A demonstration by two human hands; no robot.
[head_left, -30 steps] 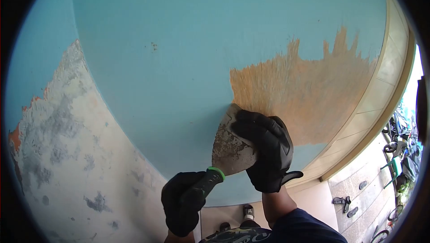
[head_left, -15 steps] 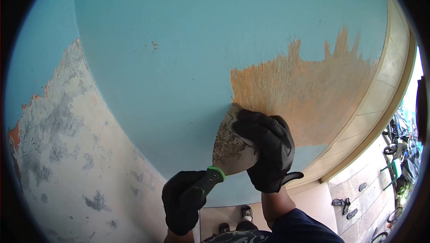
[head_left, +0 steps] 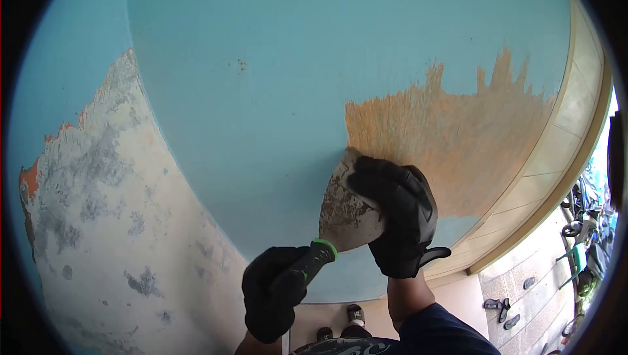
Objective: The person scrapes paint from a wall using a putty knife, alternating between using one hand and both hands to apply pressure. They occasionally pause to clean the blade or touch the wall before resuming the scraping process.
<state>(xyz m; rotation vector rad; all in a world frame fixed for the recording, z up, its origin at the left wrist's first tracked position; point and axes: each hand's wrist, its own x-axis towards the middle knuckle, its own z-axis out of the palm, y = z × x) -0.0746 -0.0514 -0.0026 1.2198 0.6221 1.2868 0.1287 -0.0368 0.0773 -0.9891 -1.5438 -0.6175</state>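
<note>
A scraper with a wide, stained metal blade (head_left: pixel 347 214) and a black handle with a green collar stands in front of the blue wall (head_left: pixel 261 126). My left hand (head_left: pixel 271 293), in a black glove, is wrapped round the handle. My right hand (head_left: pixel 396 214), gloved too, presses its fingers on the blade's right side. The blade's upper corner meets the wall at the lower left edge of a bare orange-brown patch (head_left: pixel 458 139). My right fingertips partly cover the blade.
A whitish, grey-blotched wall section (head_left: pixel 124 224) lies at the left. A beige tiled border (head_left: pixel 530 185) curves along the right. Sandals (head_left: pixel 502 309), a green chair (head_left: pixel 574 263) and motorcycles (head_left: pixel 585 204) appear at lower right. My shoes (head_left: pixel 355 314) show below.
The whole view has shifted slightly, so wall, hands and scraper appear a little further right. My grip on the handle and blade looks the same.
</note>
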